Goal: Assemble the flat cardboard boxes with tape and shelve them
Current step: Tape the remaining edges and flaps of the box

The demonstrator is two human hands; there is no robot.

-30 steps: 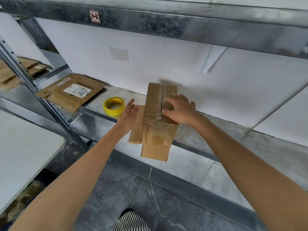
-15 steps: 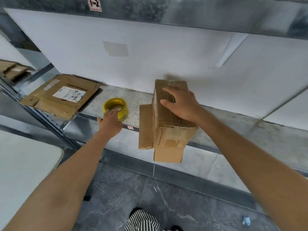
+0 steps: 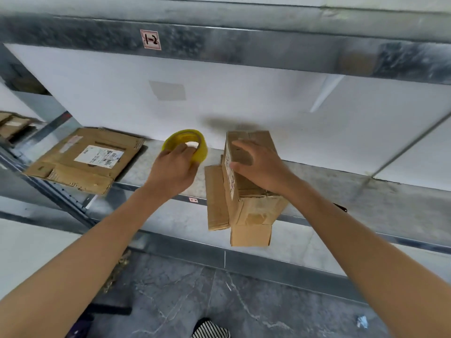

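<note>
The cardboard box (image 3: 251, 176) lies on the metal shelf (image 3: 353, 191), near the middle of the view, and its inside is hidden, so what it holds cannot be told. Its long axis runs from 6 o'clock to 12 o'clock: the far end points at 12 o'clock toward the white back panel (image 3: 268, 93), and the near end comes out over the front edge of the shelf at 6 o'clock. At this near end 1 loose flap stands out on the 9 o'clock side and 1 more hangs down below. A white label runs along the side that faces 9 o'clock. The right hand (image 3: 261, 167) grips the box from above, fingers curled over the top and thumb on the labelled side. At 10 o'clock from the box, the left hand (image 3: 173, 172) pinches the yellow tape roll (image 3: 192, 140) by its rim; the roll is tilted, with its hole toward the camera. The 2 hands are apart, each one closed on its own thing. At 9 o'clock, further along the shelf, a flat cardboard box (image 3: 83, 162) lies with its printed label up. The beam (image 3: 244, 45) above carries a small tag (image 3: 150, 40) marked 1-2.
</note>
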